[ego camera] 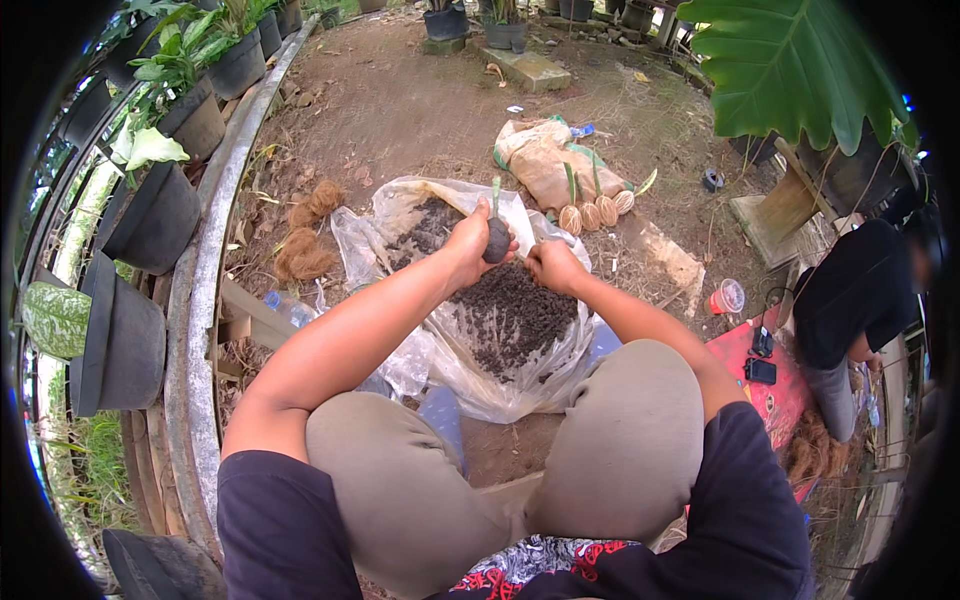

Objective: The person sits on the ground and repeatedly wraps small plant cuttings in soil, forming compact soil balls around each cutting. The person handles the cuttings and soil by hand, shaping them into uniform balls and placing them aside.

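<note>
My left hand (469, 244) holds a rounded dark ball of soil (497, 241), with a short green plant stem (496, 193) standing up from its top. Beside it on the right is my right hand (555, 266), its fingers curled closed; whether something thin is pinched in them is hidden. Both hands are above a clear plastic sheet or bag (469, 379) spread on the ground. Dark crumbly soil (517, 319) lies on the plastic, mostly below my hands.
Beyond the plastic, several string-wrapped balls with green leaves (590, 216) lean by a stuffed sack (536, 165). Brown fibre clumps (304, 255) and a plastic bottle (289, 306) lie left. Potted plants (154, 217) line the left ledge. At right are a plastic cup (726, 298) and another person (851, 292).
</note>
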`<state>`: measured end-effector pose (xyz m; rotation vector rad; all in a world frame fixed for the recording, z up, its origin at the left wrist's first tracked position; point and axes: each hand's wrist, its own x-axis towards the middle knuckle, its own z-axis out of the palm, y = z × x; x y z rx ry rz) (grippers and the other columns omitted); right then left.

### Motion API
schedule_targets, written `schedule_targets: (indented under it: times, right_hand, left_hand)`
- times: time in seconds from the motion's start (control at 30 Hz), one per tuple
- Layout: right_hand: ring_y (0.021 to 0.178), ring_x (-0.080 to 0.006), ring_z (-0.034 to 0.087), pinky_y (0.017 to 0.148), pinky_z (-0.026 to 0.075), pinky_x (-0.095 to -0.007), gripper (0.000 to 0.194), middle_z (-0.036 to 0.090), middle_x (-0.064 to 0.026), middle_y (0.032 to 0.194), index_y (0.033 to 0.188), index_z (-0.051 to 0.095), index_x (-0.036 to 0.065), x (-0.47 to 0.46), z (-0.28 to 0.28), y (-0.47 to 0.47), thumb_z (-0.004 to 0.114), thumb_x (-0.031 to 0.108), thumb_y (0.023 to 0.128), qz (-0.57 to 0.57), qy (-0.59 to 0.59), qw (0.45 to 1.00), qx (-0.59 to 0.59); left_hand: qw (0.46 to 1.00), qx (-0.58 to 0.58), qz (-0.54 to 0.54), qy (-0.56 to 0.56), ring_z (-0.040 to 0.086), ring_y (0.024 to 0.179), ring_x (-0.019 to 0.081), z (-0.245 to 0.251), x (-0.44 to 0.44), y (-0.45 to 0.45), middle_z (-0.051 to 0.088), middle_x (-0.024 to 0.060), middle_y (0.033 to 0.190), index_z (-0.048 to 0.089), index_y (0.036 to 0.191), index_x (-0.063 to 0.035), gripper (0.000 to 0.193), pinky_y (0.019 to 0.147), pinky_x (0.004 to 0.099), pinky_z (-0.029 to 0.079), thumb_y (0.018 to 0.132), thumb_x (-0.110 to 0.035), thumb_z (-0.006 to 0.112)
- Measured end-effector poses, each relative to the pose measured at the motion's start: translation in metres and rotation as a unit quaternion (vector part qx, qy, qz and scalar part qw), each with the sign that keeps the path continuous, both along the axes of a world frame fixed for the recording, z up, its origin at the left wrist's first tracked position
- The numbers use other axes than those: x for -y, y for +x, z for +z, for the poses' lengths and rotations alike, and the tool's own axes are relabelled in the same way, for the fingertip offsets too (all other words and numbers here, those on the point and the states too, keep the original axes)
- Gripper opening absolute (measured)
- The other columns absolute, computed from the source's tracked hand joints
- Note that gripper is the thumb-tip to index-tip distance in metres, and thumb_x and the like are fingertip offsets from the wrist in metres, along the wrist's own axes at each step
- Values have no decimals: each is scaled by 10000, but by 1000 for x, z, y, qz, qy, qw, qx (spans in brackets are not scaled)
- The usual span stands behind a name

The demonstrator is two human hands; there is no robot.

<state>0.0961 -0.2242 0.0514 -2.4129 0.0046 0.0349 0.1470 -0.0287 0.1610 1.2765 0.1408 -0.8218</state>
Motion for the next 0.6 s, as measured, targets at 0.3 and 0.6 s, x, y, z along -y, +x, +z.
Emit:
schedule_targets:
  times: [0.3, 0.6]
  right_hand:
    - [785, -381, 708, 758, 544, -473, 242, 690, -254, 795, 844, 710, -36, -11, 165, -2, 590, 167, 894, -38, -22, 993, 111]
    - [873, -342, 728, 705, 584, -452, 197, 729, -171, 886, 995, 617, 16, -67, 312, -41, 635, 141, 844, 28, -334, 906, 259]
  left_hand:
    - [1000, 6, -3, 26, 650, 743, 219, 5, 10, -4, 611, 84, 875, 519, 1104, -83, 575, 606, 354, 563, 1024, -627, 352]
    - [990, 36, -19, -136, 654, 1010, 249, 117, 12, -10, 645, 124, 1077, 536, 1185, -67, 663, 830, 371, 586, 1025, -653, 271]
